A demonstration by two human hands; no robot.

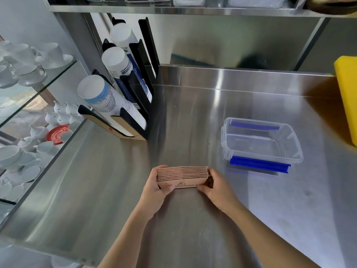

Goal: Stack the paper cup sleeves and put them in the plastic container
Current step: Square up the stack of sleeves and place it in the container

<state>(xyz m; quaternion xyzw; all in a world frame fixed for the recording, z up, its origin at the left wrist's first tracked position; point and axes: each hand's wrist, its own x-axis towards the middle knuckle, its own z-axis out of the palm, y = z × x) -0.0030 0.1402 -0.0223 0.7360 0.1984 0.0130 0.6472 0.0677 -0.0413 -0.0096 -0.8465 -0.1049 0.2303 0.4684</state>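
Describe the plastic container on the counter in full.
The plastic container is a clear, rectangular, shallow box with rounded corners. It looks empty and has no lid on. Two blue locking flaps show, one along the far rim and one along the near rim, folded outward. It sits flat on the steel counter, to the right of the stack of sleeves. Neither hand touches it.

I see a stack of paper cup sleeves [182, 176] held on edge between my left hand [156, 187] and right hand [216, 187] above the steel counter [193, 117]. Right of the stack and beyond it, the plastic container [260, 141] stands open, well apart; a black cup dispenser [135, 89] stands left of the container.
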